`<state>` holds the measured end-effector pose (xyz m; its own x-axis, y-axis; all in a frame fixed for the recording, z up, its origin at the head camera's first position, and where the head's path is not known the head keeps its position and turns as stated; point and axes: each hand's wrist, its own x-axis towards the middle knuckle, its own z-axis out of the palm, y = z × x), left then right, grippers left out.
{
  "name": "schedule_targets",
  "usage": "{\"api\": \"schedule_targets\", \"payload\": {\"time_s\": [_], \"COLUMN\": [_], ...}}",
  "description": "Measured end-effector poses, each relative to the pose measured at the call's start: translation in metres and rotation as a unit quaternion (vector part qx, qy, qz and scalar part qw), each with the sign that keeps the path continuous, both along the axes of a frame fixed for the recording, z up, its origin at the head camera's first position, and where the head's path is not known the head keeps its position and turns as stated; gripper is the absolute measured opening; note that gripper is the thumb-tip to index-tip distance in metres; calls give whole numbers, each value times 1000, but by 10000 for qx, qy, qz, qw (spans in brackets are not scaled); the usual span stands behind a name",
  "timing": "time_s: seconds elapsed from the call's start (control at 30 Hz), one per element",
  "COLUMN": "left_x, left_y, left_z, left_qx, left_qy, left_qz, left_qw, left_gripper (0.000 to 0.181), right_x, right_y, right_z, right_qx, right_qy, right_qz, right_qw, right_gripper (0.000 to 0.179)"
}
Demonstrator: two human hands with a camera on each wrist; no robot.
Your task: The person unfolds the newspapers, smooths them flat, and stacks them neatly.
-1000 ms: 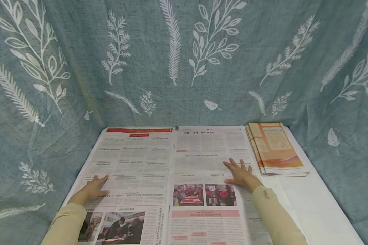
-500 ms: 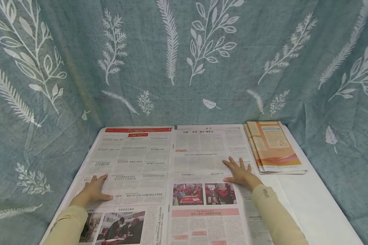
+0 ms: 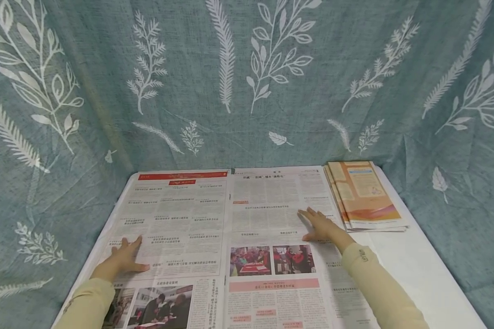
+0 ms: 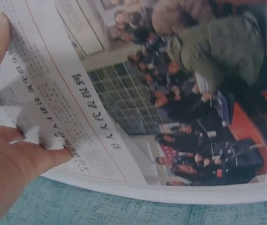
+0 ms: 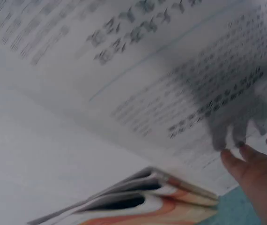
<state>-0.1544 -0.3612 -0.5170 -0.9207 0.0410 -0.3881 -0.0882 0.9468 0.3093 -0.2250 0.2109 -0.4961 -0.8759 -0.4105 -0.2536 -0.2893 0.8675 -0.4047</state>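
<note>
A newspaper (image 3: 189, 249) lies spread flat, its text upside down in the head view, with a fold running down between two pages. Over its left page is my left hand (image 3: 122, 259), fingers and thumb spread. In the left wrist view that hand (image 4: 16, 154) has its fingertips close at the print, beside a large photo (image 4: 189, 89). My right hand (image 3: 323, 227) reaches over the right page, above two small photos (image 3: 271, 260), fingers stretched out. The right wrist view shows this hand's fingertips (image 5: 227, 154) low over the sheet, with their shadow beside them. Neither hand grips anything.
Folded newspapers with orange printing (image 3: 368, 194) are stacked at the back right, right of my right hand. The white tabletop (image 3: 407, 269) shows along the right side. A blue-green curtain with white leaf patterns (image 3: 238, 91) encloses the back and sides.
The head view has shifted slightly, so the scene sits a little further left. My right fingers have drawn closer together. My left thumb extends further from the fingers than a second ago.
</note>
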Motion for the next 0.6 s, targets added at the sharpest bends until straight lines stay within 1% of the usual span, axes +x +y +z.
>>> {"api": "schedule_targets", "payload": {"time_s": [0.03,0.07,0.17,0.23,0.3,0.37,0.47,0.6], "left_x": [1,2,6,9,11,12,11,8], "left_y": [3,6,13,17,20,23,28,35], "left_z": [8,13,26,32,36,39,42,46], "left_qx": [-35,-26,-5,-9,-11,-64,-172,-226], "left_qy": [-97,-96,-80,-80,-146,-184,-229,-262], "left_qz": [-27,-22,7,62,139,189,268,360], "left_qw": [9999,9999,10000,9999,9998,9996,9992,9988], "left_gripper": [124,121,116,114,113,112,108,102], "right_x": [-2,-4,-9,-11,-13,-14,-16,-18], "right_y": [3,7,19,26,31,35,43,56], "right_z": [1,2,4,5,8,10,12,14], "right_qx": [5,-15,-102,-116,-131,-127,-158,-188], "right_qy": [156,281,725,1022,1213,1384,1633,2133], "right_qz": [44,20,-134,-185,-183,-156,-354,-880], "right_qw": [9999,9996,9972,9945,9924,9902,9858,9728], "right_gripper": [82,79,59,45,33,26,23,26]}}
